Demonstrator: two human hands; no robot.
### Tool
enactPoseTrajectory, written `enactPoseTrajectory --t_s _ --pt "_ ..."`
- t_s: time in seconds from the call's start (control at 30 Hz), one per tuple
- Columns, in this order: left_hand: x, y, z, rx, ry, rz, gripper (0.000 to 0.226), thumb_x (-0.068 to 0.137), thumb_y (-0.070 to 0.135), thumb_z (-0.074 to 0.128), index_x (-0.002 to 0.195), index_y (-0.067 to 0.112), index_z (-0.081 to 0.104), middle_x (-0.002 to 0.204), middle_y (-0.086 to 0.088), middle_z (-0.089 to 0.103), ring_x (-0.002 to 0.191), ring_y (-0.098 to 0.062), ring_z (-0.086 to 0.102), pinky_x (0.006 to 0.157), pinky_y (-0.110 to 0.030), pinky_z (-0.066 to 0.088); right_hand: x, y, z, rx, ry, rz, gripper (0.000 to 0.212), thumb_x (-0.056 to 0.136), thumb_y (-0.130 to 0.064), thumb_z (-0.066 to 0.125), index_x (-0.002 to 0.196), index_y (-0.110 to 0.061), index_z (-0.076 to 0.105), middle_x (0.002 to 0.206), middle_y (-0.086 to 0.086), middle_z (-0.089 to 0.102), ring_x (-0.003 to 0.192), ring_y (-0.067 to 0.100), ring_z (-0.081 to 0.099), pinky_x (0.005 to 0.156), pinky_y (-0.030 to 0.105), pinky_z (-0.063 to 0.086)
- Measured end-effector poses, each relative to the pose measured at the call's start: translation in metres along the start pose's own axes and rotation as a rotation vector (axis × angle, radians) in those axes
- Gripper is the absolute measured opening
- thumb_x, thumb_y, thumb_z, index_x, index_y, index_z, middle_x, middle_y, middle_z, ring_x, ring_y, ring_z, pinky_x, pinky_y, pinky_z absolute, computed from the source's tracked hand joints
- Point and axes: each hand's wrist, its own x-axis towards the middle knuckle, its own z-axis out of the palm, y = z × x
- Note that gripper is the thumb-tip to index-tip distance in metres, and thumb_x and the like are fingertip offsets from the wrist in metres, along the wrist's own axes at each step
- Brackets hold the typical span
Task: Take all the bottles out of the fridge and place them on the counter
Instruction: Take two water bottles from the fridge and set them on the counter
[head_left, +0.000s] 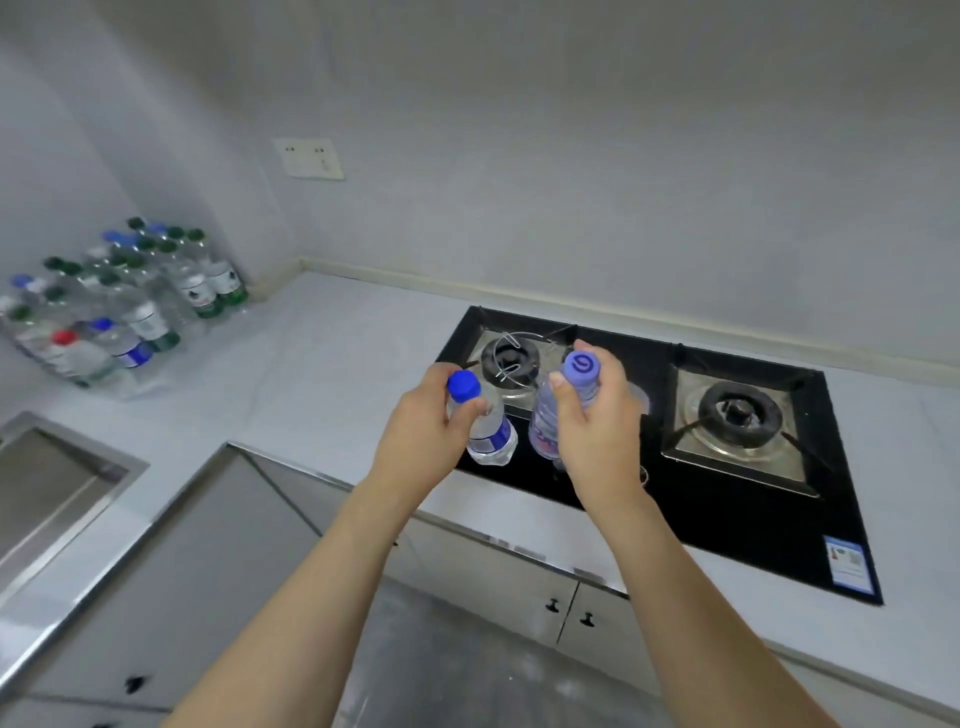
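My left hand (423, 428) grips a clear water bottle with a bright blue cap (488, 431) near its neck. My right hand (597, 426) grips a second clear bottle with a pale purple cap (545, 421), also near the top. Both bottles hang upright side by side above the front left of the black gas hob (727, 519). Several more bottles (119, 306) with green, blue and red caps stand packed together in the far left corner of the white counter (322, 364). No fridge is in view.
The hob has two burners (740, 413) with metal surrounds. A steel sink (47, 483) sits at the left edge. A wall socket (310, 158) is on the back wall. Cabinet doors with dark knobs (553, 604) run under the counter.
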Motion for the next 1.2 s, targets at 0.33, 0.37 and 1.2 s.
enactPoseTrajectory --t_s 0.33,0.37,1.2 --pt "-0.016 -0.112 -0.117 0.03 0.128 -0.153 0.032 0.091 0.034 0.061 0.118 0.021 0.05 0.106 -0.001 0.064 0.074 -0.022 0.056 0.069 -0.036 0.047 -0.037 -0.054 0.142 0.096 -0.198 -0.012 0.033 0.095 -0.018 0.059 0.126 -0.021 0.049 0.099 -0.019 0.055 0.089 -0.023 0.051 0.077 0.001 0.043" --pt "-0.017 -0.122 -0.127 0.03 0.141 -0.164 0.032 0.092 0.033 0.061 0.119 0.021 0.05 0.105 -0.001 0.064 0.075 -0.022 0.058 0.069 -0.036 0.048 -0.04 -0.058 0.155 0.098 -0.206 -0.018 0.035 0.094 -0.019 0.059 0.128 -0.021 0.05 0.104 -0.016 0.056 0.093 -0.021 0.05 0.079 0.0 0.041" --pt "0.048 -0.25 -0.211 -0.014 0.212 -0.363 0.02 0.094 0.031 0.058 0.111 0.026 0.049 0.103 0.003 0.064 0.064 -0.015 0.051 0.063 -0.031 0.045 0.013 -0.084 0.341 0.092 -0.438 -0.051 0.035 0.096 -0.022 0.058 0.13 -0.017 0.049 0.111 -0.011 0.054 0.091 -0.014 0.053 0.073 -0.005 0.038"
